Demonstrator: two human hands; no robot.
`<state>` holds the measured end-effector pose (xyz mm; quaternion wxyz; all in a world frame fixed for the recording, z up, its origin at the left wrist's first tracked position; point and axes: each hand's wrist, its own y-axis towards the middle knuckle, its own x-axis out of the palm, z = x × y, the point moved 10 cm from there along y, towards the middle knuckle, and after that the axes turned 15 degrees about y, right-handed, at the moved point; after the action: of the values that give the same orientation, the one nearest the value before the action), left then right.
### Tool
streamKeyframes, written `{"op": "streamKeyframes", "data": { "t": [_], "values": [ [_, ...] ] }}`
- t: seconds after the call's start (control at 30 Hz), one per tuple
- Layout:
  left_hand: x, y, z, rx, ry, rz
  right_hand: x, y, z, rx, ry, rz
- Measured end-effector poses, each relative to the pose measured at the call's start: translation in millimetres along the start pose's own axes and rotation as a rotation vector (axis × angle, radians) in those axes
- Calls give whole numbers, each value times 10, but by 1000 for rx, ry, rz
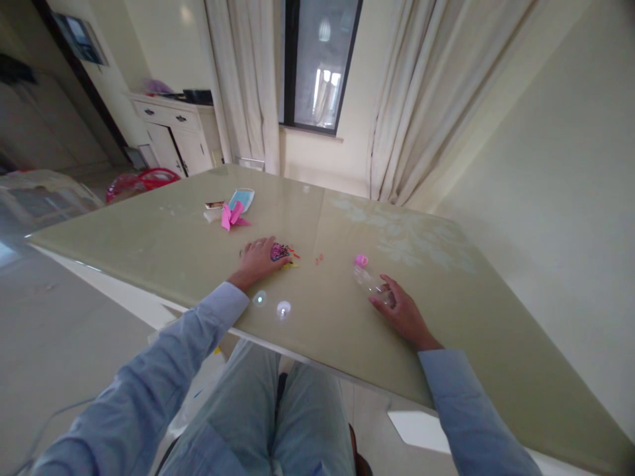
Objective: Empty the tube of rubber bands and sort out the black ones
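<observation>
On the table (pixel 327 317) my left hand (pixel 258 259) lies flat against a small pile of tiny coloured pieces (pixel 280 251), mostly dark and pink with red and yellow ones at the edge. Its thumb and fingers are apart around the pile, and part of the pile is hidden. To the right, my right hand (pixel 401 311) curls around the near end of a clear plastic bottle (pixel 366 280) lying on its side. A pink cap (pixel 361 260) is at the bottle's far end. Between the hands lie a few loose reddish bits (pixel 319 258), too small to name.
Farther left on the table are a blue face mask (pixel 241 199), a folded pink piece (pixel 234 215) and a small dark-and-light item (pixel 215 205). Behind the table stand a white cabinet (pixel 173 135) and curtains (pixel 248 86). A wall (pixel 555 165) borders the right side.
</observation>
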<state>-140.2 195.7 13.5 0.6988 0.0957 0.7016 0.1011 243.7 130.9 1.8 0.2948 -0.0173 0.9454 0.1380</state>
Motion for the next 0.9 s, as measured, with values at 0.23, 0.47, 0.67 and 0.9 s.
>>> {"op": "streamKeyframes", "data": {
  "t": [0.23,0.47,0.67,0.9],
  "values": [
    [-51,49,144,122,-4,22,-10,18,40,-20,-34,54],
    [-106,-139,93,214,-210,62,-16,28,87,-16,2,58],
    [-237,-257,-288,99,-292,216,-17,34,73,-19,-1,50],
    [-160,-187,-721,-78,-508,259,-35,25,99,20,20,54]
  ]
}}
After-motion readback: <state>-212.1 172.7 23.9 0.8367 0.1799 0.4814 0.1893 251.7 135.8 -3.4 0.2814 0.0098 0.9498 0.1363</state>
